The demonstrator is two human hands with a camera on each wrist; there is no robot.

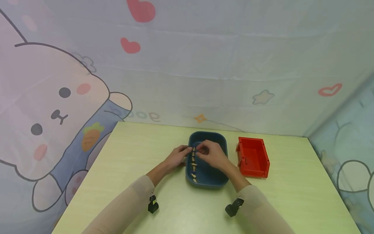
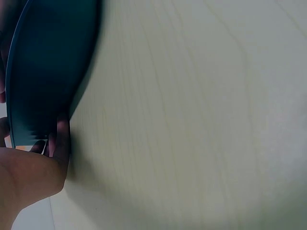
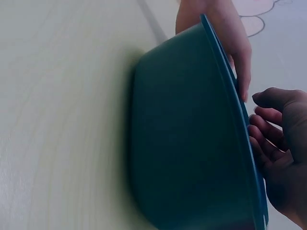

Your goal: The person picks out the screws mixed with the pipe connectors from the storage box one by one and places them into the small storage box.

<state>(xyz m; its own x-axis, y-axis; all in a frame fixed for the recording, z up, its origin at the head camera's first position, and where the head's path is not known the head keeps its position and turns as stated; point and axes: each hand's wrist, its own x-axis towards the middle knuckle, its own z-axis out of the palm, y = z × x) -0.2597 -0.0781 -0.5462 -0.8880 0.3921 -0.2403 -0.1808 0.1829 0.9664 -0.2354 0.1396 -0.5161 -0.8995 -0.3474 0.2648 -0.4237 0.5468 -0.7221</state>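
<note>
A dark blue plastic basin [image 1: 211, 175] stands on the table, with a row of small tan-gold pieces [image 1: 193, 159] along its left rim. They are too small for me to tell their kind. My left hand [image 1: 176, 156] grips the basin's left side, thumb at the rim and fingers against the outer wall, as the left wrist view also shows. Over the basin's inside, my right hand [image 1: 212, 154] holds its loosely bent fingers beside the far end of the row. In the right wrist view, nothing shows between its thumb [image 3: 276, 98] and fingers.
Right of the basin stands a red open bin [image 1: 253, 157], with a small dark thing in it. The pale wood-grain table [image 1: 140, 143] ends at a printed cloth backdrop [image 1: 204, 65]. Each wrist wears a small black camera [image 1: 234, 207].
</note>
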